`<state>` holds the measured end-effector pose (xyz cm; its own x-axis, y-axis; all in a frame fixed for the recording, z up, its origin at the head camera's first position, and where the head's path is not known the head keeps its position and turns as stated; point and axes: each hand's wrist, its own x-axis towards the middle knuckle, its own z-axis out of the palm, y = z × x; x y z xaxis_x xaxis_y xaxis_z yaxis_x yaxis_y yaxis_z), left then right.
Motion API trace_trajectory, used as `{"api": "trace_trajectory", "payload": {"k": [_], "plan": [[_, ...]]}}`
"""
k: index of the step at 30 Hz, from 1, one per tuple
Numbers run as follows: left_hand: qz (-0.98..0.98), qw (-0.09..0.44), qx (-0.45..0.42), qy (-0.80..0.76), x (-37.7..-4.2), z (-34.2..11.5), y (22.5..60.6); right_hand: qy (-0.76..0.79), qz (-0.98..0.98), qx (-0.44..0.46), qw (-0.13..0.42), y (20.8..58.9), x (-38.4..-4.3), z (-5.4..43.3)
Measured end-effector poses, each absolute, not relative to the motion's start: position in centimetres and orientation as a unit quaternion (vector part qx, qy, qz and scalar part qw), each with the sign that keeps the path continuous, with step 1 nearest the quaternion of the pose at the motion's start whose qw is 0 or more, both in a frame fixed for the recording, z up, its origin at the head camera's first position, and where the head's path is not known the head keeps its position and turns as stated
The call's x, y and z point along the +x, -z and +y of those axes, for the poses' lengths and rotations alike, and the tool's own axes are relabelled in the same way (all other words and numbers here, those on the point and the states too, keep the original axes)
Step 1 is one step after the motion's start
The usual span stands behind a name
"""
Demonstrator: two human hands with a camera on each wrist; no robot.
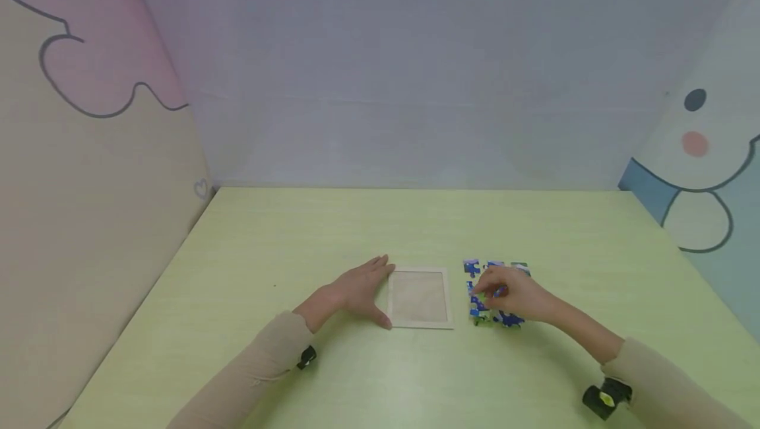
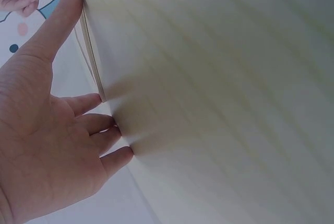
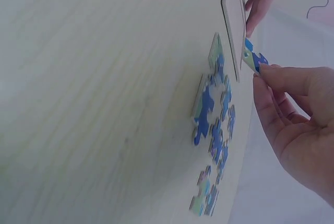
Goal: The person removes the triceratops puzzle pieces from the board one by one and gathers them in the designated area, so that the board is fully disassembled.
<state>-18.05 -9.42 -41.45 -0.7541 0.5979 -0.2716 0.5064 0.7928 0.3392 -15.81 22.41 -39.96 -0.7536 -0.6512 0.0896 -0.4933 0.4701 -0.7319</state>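
A square wooden puzzle frame (image 1: 421,325) lies flat on the table, its recess bare. My left hand (image 1: 358,289) rests at the frame's left side, thumb by the near corner and fingers spread toward the far one. To the right of the frame my right hand (image 1: 518,294) is raised over a group of loose jigsaw pieces (image 1: 471,266). Between thumb and fingertips it pinches one blue and pale green jigsaw piece (image 3: 255,59), seen in the right wrist view. Part of the group is hidden beneath that hand in the head view.
The pale yellow-green table (image 1: 297,231) meets a light curtain-like backdrop (image 1: 380,86) at its far edge. Printed cartoon panels stand along the left and right sides. A dark wrist camera (image 1: 607,398) hangs under the right sleeve, another (image 1: 306,357) under the left.
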Motion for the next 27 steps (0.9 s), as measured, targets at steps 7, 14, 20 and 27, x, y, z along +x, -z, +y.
{"api": "trace_trajectory", "payload": {"k": [7, 14, 20, 27], "plan": [[0.928, 0.181, 0.300, -0.123, -18.1, -9.5, 41.5, 0.363, 0.871, -0.317, 0.093, 39.5, -14.8, 25.1], [0.929, 0.183, 0.297, -0.121, -18.2, -9.5, 41.6, 0.378, 0.863, -0.324, 0.087, 40.0, -14.3, 27.8], [0.929, 0.187, 0.294, -0.125, -18.0, -9.6, 41.5, 0.384, 0.858, -0.325, 0.100, 40.2, -14.2, 29.7], [0.929, 0.187, 0.295, -0.126, -18.1, -9.5, 41.6, 0.379, 0.868, -0.289, 0.139, 40.7, -14.2, 30.5]]}}
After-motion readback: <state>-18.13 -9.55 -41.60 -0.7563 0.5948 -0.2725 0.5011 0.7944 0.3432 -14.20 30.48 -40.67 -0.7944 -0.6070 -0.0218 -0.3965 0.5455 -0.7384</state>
